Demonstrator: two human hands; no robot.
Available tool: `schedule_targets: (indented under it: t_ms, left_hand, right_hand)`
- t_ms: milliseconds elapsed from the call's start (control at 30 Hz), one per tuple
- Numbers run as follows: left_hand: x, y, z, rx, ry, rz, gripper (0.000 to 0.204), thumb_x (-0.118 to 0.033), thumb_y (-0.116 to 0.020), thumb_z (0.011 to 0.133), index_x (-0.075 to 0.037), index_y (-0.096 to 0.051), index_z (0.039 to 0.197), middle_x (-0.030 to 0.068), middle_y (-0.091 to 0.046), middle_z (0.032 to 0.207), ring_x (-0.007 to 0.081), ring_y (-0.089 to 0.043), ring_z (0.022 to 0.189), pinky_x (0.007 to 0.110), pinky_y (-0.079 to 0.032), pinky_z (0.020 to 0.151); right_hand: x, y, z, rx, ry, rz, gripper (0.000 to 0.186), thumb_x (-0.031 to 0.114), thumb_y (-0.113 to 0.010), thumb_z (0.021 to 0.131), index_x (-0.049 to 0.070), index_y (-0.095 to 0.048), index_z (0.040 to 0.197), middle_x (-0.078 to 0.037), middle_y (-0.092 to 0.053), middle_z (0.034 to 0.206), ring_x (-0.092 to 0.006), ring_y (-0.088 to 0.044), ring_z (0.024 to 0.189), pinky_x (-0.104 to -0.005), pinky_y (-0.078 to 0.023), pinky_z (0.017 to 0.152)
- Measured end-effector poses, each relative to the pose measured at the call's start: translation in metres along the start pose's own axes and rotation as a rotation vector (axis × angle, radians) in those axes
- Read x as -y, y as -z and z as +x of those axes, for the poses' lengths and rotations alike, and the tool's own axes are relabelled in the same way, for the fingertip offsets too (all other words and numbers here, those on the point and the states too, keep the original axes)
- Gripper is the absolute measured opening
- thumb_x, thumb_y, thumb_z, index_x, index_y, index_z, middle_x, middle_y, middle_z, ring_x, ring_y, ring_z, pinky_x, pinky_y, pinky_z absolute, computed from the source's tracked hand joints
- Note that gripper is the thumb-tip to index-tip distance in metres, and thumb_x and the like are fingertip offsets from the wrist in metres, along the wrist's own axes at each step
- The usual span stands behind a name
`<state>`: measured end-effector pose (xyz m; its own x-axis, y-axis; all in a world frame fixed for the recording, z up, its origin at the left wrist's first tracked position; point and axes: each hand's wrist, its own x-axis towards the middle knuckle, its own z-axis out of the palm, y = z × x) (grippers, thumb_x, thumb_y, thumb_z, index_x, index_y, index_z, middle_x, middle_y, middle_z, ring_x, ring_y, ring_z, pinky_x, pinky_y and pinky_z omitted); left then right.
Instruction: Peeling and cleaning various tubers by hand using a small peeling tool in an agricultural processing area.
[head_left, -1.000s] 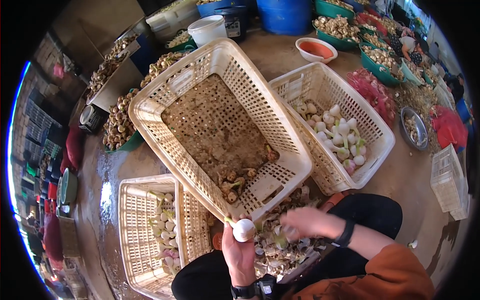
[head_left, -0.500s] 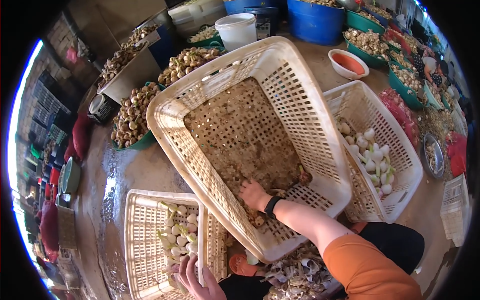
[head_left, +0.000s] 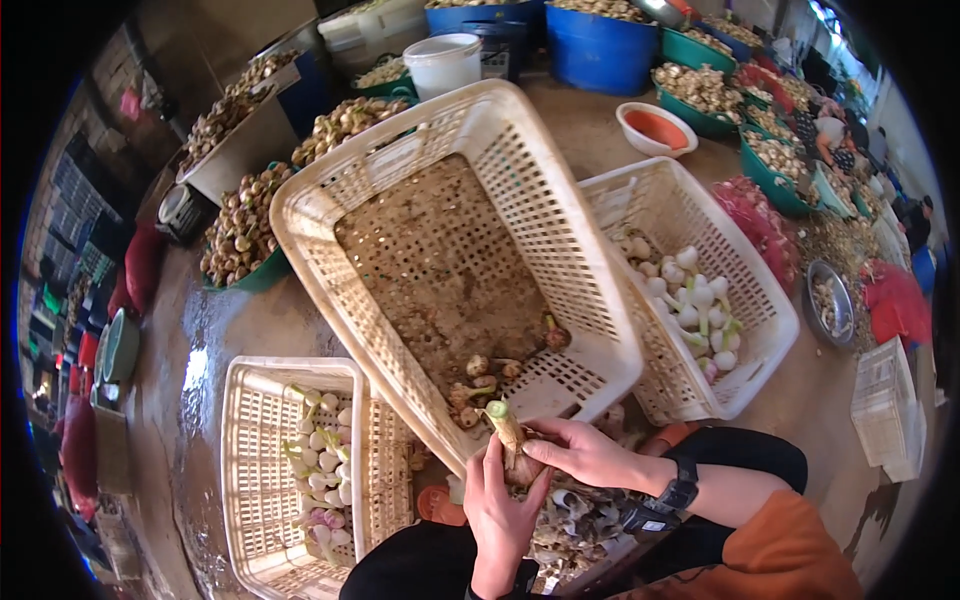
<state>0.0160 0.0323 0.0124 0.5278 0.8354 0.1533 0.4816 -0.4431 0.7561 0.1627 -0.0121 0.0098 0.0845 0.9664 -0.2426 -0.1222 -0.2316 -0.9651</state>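
Both my hands meet over my lap, around one unpeeled garlic bulb [head_left: 519,462] whose cut green-white stalk points up and away. My left hand [head_left: 497,520] grips the bulb from the left and below. From the right, the fingers and thumb of my right hand [head_left: 582,452] press on it. Just beyond is a large tilted white plastic basket [head_left: 590,270] with a dirty bottom, and several unpeeled garlic bulbs [head_left: 478,385] lie in its near corner. Beneath my hands is a heap of dry garlic skins [head_left: 575,545].
A basket of peeled white garlic [head_left: 325,455] stands at left, another group of peeled garlic [head_left: 700,310] in the basket at right. Farther off are a heap of unpeeled garlic [head_left: 240,225], a white bucket [head_left: 443,65], a blue tub [head_left: 600,50] and a metal bowl [head_left: 830,300].
My right hand has come out of the large basket, and my left hand has left the left basket. Both now hold a garlic bulb over my lap. The view has shifted slightly.
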Motion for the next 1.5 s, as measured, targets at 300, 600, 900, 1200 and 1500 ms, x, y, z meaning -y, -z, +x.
schedule_targets:
  t_ms: [300,600,900,1200,1500]
  left_hand:
    - [-0.060,-0.023,-0.048,-0.063,-0.088,0.006,0.064,-0.009,-0.074,0.060,0.000,-0.049,0.118,0.0155,-0.045,0.102,0.0298,-0.050,0.090,0.037,-0.044,0.078]
    - [-0.048,-0.020,-0.054,0.224,0.326,-1.101,0.067,-0.016,-0.063,0.076,0.000,-0.029,0.131,0.0144,-0.040,0.119,0.0203,-0.043,0.110,0.032,-0.036,0.094]
    - [-0.049,-0.014,-0.038,0.041,0.294,-1.031,0.058,-0.023,-0.038,0.086,-0.011,-0.019,0.140,0.0162,-0.038,0.129,0.0246,-0.047,0.111,0.036,-0.039,0.095]
    - [-0.043,-0.012,-0.044,0.235,0.673,-1.315,0.060,-0.043,-0.038,0.092,-0.010,-0.017,0.138,0.0107,-0.056,0.094,0.0175,-0.058,0.069,0.028,-0.047,0.052]
    - [-0.014,-0.001,-0.058,0.207,0.593,-1.134,0.067,-0.066,-0.027,0.082,-0.008,-0.050,0.106,0.0047,-0.057,0.079,0.0151,-0.053,0.057,0.024,-0.034,0.040]
  right_hand:
    - [0.019,0.004,-0.079,-0.424,0.404,-0.492,0.011,0.007,-0.058,0.075,0.000,-0.059,0.084,-0.011,-0.051,0.077,-0.0281,-0.053,0.070,-0.0349,-0.043,0.061]
    - [0.001,0.005,-0.082,-0.393,0.361,-0.071,0.016,0.010,-0.057,0.083,-0.002,-0.060,0.092,-0.008,-0.054,0.080,-0.0109,-0.050,0.073,-0.0253,-0.041,0.066]
    - [0.012,0.012,-0.080,0.017,0.274,-0.366,0.020,0.017,-0.053,0.088,-0.001,-0.054,0.098,-0.013,-0.060,0.079,-0.0212,-0.058,0.067,-0.0320,-0.046,0.059]
    - [-0.026,0.008,-0.074,-0.009,0.257,-0.054,0.026,0.017,-0.055,0.089,0.002,-0.053,0.110,-0.009,-0.060,0.095,-0.0131,-0.055,0.084,-0.0286,-0.045,0.075]
    - [0.018,0.017,-0.088,0.129,0.413,-0.420,0.016,0.013,-0.054,0.086,0.004,-0.057,0.100,-0.010,-0.060,0.093,-0.0298,-0.059,0.082,-0.0361,-0.047,0.071]
